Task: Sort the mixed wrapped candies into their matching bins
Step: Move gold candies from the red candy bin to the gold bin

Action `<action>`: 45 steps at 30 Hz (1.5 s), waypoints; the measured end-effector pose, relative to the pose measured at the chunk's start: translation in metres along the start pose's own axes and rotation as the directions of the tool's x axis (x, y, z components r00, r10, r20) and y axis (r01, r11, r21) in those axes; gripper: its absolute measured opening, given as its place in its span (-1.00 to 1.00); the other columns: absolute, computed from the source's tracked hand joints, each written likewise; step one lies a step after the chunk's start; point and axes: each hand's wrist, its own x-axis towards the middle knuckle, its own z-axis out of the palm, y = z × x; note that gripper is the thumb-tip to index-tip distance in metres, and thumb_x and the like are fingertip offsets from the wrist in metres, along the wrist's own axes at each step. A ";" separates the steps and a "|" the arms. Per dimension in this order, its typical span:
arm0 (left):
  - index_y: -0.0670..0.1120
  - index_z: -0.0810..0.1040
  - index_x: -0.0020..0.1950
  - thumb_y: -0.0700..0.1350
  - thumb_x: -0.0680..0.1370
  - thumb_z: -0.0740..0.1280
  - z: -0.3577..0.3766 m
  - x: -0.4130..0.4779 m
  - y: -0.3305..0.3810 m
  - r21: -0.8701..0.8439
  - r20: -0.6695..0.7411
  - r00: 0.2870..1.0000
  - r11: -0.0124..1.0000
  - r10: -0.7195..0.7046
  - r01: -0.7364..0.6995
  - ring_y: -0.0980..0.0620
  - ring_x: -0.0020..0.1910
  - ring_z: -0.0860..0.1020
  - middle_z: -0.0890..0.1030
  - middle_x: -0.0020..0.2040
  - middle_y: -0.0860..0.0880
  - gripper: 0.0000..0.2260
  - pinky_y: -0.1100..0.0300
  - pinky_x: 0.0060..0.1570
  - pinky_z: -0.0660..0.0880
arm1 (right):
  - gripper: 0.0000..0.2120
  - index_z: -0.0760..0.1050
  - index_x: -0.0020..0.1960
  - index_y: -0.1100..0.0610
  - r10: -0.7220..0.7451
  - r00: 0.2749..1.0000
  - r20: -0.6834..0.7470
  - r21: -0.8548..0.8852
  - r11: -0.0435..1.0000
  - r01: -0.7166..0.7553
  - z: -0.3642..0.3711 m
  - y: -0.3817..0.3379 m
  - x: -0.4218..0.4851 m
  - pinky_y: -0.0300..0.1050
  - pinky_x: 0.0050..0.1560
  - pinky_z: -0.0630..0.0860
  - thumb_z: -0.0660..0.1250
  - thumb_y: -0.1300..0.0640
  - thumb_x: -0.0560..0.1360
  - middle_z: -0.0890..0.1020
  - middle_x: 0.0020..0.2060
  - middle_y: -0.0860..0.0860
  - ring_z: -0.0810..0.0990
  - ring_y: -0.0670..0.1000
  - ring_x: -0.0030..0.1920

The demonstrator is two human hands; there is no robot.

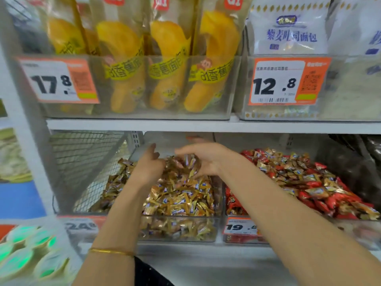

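Note:
A clear bin on the lower shelf is heaped with gold-wrapped candies. To its right, a second clear bin holds red-wrapped candies with several gold ones mixed on top. Both my hands are over the back of the gold pile. My left hand touches the heap with loosely bent fingers, one finger pointing up. My right hand curls its fingers down round a clump of gold candies between the two hands. Motion blur hides the fingertips.
The shelf above hangs low over the bins and carries boxes of banana-bread packs and white bread bags. A wire mesh panel stands left of the gold bin. Green-lidded cups sit at lower left.

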 end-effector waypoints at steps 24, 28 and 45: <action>0.01 0.31 0.45 -0.10 0.49 0.38 0.188 0.022 0.032 0.651 0.705 0.705 0.316 0.085 -0.690 -0.10 0.39 0.27 0.31 0.41 -0.10 -0.46 0.07 0.37 0.23 | -0.73 0.57 0.06 0.09 -0.285 0.939 -0.194 -0.731 0.681 0.056 -0.218 0.054 -0.047 -0.26 -0.02 0.53 0.39 0.36 0.42 0.62 0.01 0.02 0.58 -0.07 0.00; -0.01 0.44 0.32 -0.10 0.45 0.43 0.198 0.032 0.032 0.697 0.687 0.725 0.236 0.050 -0.677 -0.10 0.26 0.34 0.36 0.25 -0.08 -0.55 0.12 0.21 0.31 | -0.46 0.41 0.34 0.11 -0.268 0.960 -0.084 -0.863 0.502 0.064 -0.213 0.066 -0.027 -0.19 0.22 0.40 0.47 0.21 0.40 0.50 0.25 0.02 0.47 -0.02 0.24; -0.08 0.50 0.07 -0.30 0.56 0.18 0.184 0.025 0.039 0.267 0.518 0.842 0.908 0.148 -0.324 0.05 -0.27 0.57 0.53 -0.15 -0.05 -0.81 0.32 -0.28 0.49 | -0.89 0.61 -0.09 0.14 -0.236 0.952 -0.196 -0.753 0.657 0.008 -0.218 0.047 -0.054 -0.22 -0.06 0.41 0.36 0.12 0.46 0.60 -0.15 -0.10 0.52 -0.15 -0.10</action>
